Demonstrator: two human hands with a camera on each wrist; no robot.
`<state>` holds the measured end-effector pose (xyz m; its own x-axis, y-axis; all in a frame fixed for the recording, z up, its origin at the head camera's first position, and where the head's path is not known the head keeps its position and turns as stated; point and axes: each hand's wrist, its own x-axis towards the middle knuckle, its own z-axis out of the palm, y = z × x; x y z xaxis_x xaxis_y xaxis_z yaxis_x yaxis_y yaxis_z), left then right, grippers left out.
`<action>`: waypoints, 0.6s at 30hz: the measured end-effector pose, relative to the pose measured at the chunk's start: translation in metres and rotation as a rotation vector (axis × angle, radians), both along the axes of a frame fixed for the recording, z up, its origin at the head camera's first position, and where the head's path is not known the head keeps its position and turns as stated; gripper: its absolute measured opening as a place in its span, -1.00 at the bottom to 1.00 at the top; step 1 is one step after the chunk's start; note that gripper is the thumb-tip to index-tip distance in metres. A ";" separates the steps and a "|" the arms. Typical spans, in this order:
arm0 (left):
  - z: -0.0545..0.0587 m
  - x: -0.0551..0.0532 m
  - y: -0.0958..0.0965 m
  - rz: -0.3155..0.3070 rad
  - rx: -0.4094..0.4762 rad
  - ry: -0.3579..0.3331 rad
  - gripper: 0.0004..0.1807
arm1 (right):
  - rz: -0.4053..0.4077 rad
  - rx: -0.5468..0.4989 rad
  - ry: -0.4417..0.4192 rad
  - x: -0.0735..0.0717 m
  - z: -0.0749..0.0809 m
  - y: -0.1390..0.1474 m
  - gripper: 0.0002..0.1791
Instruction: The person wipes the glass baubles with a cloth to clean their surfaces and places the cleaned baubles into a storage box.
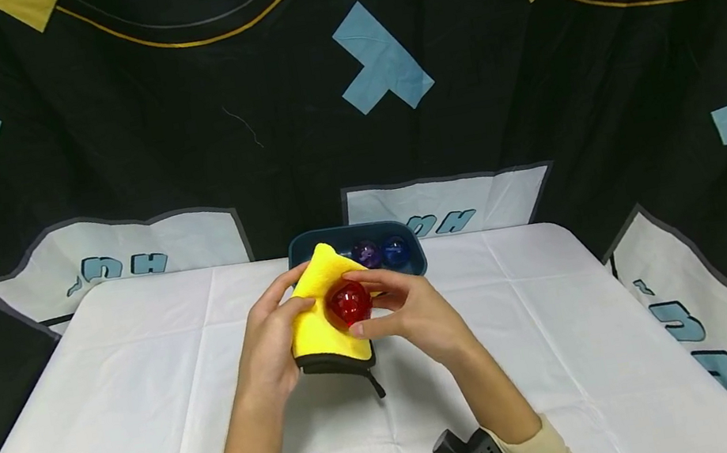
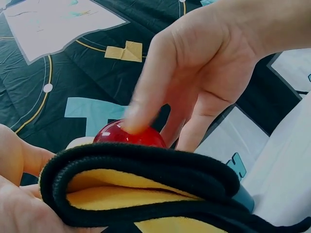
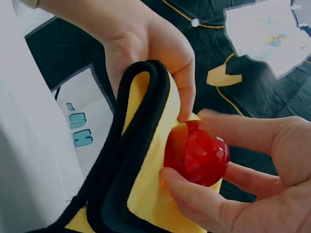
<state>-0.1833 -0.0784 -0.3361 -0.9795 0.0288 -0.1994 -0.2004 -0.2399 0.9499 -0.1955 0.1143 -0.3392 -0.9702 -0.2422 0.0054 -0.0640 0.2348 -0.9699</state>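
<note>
A folded yellow cloth with black edging is held up above the table by my left hand, thumb on its front and fingers behind. Against the cloth sits a shiny red ball, which my right hand pinches between thumb and fingers. In the right wrist view the red ball presses into the yellow face of the cloth. The left wrist view shows the cloth's folded black edge hiding the lower part of the ball.
Behind the cloth, a dark blue tray stands near the table's far edge. It holds a purple ball and a blue ball. White cloth covers the table; a black patterned curtain hangs beyond.
</note>
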 end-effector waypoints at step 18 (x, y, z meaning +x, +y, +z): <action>0.000 0.001 0.002 -0.001 -0.014 0.003 -0.48 | -0.082 -0.034 -0.115 -0.006 -0.006 0.002 -0.37</action>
